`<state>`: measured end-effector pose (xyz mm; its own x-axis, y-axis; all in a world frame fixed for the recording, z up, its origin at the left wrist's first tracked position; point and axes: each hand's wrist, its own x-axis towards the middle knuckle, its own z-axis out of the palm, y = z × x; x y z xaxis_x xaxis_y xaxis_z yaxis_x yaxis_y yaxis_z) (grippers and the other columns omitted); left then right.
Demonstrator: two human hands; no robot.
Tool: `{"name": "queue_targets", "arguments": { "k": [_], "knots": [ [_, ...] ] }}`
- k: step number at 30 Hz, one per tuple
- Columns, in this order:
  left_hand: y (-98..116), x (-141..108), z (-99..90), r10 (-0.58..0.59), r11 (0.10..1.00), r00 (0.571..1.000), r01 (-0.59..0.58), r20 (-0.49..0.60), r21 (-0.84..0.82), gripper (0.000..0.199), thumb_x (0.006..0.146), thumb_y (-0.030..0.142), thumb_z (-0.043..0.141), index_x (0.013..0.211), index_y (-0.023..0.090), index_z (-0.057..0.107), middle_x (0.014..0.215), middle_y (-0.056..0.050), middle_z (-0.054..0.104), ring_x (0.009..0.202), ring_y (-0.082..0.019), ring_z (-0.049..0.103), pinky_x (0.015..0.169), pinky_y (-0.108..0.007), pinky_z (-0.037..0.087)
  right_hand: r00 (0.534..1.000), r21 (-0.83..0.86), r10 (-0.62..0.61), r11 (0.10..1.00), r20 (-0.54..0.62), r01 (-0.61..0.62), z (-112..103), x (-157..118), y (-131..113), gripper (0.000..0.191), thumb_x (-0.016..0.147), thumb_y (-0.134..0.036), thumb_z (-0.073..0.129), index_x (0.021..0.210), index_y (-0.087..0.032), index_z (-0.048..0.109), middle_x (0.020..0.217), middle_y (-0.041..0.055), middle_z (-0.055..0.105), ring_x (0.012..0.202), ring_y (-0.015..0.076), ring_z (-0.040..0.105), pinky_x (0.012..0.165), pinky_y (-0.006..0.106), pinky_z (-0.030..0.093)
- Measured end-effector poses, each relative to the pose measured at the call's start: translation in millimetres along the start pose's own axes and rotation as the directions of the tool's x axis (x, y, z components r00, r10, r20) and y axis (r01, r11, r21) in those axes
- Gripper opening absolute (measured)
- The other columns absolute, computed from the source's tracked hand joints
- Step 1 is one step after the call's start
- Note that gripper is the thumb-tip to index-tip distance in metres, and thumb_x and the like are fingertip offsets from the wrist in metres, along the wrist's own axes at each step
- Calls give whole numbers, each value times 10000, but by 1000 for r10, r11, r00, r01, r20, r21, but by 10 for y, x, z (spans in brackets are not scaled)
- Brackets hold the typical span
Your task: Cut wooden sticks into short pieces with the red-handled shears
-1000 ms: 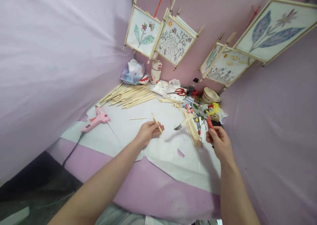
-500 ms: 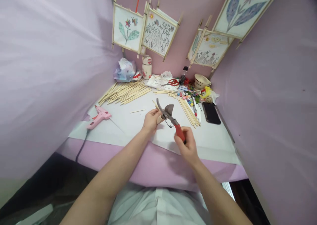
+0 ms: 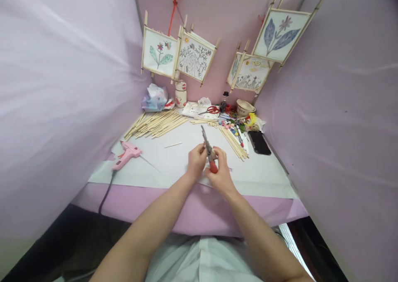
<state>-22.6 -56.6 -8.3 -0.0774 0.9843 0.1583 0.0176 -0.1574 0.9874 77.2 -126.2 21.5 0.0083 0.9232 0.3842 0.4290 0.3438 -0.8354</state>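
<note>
Pruning shears (image 3: 213, 167) with a red handle stand nearly upright between my hands, their dark blades pointing away from me. My right hand (image 3: 222, 175) is closed around the handle. Close beside the blades, my left hand (image 3: 196, 162) has its fingers pinched together; what lies in them is mostly hidden by the fingers and shears. Past the hands, a loose bundle of thin wooden sticks (image 3: 234, 143) lies to the right. One short stick (image 3: 173, 144) rests alone on the white sheet (image 3: 174, 166) to the left.
A pink glue gun (image 3: 127, 154) with a cord lies at left. Behind are a large stick pile (image 3: 155, 124), red-handled scissors (image 3: 212, 109), a jar (image 3: 180, 95) and a bowl (image 3: 245, 107). A black phone (image 3: 260, 143) lies right. Framed drawings (image 3: 195, 57) hang above.
My right hand has come left and in towards my left hand with the shears, which have turned more upright and edge-on. The pale stick seen at my left fingers is now hidden. The view has tilted up.
</note>
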Motion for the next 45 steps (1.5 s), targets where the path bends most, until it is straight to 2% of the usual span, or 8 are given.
{"name": "queue_targets", "arguments": {
  "k": [3,5,9,13,26,36,41,45],
  "knots": [
    [-33,2,-44,83,976,996,-79,-11,204,110,851,263,585,826,193,666,809,-38,705,767,-183,635,724,-282,457,996,-109,82,991,23,-79,-252,68,82,533,696,-200,529,1224,-194,453,1145,85,606,1047,233,594,974,380,452],
    [-60,10,-62,119,943,993,-113,3,314,110,876,248,569,834,200,659,815,-44,700,768,-184,622,738,-283,437,990,-289,136,947,-28,-138,-435,96,176,553,700,-227,549,1242,-171,455,1157,105,608,1065,259,584,975,401,437],
    [-101,15,-58,152,865,988,-153,41,477,113,902,214,546,839,207,639,837,-53,696,801,-199,622,768,-289,414,967,-656,237,715,-96,-241,-667,50,325,701,733,-282,596,1384,-126,389,1239,167,570,1144,331,535,988,459,387],
    [-106,4,-37,151,797,986,-165,72,581,124,925,204,519,882,211,634,873,-65,704,819,-211,634,764,-293,408,956,-803,292,561,-36,-201,-682,-66,331,696,746,-263,595,1398,-128,392,1242,182,561,1147,347,525,976,445,361],
    [-122,1,-12,156,749,985,-166,73,641,188,929,168,489,948,201,673,918,-88,744,842,-224,674,734,-284,427,936,-833,349,530,44,-159,-398,-52,25,648,761,-285,581,1362,-90,438,1225,219,555,1176,374,510,1007,448,325],
    [-123,-9,-5,169,762,979,-204,115,615,220,951,187,467,921,200,685,917,-90,736,859,-228,668,750,-285,424,916,-882,395,454,72,-127,-463,15,-128,528,767,-326,592,1231,-91,504,1217,233,569,1168,404,529,957,471,371],
    [-129,-7,-5,169,774,978,-207,120,598,219,951,181,468,914,200,683,917,-96,736,856,-235,667,751,-293,419,907,-896,403,437,122,-74,-515,38,-118,365,817,-306,550,1134,-129,520,1111,211,634,1027,369,630,816,428,437],
    [-134,-7,5,165,798,979,-204,120,567,181,934,168,503,928,207,680,926,-98,737,889,-238,669,781,-296,420,896,-875,418,478,149,-77,-563,55,-18,264,852,-265,522,1088,-149,529,991,172,690,878,328,685,674,352,423]
  ]
}}
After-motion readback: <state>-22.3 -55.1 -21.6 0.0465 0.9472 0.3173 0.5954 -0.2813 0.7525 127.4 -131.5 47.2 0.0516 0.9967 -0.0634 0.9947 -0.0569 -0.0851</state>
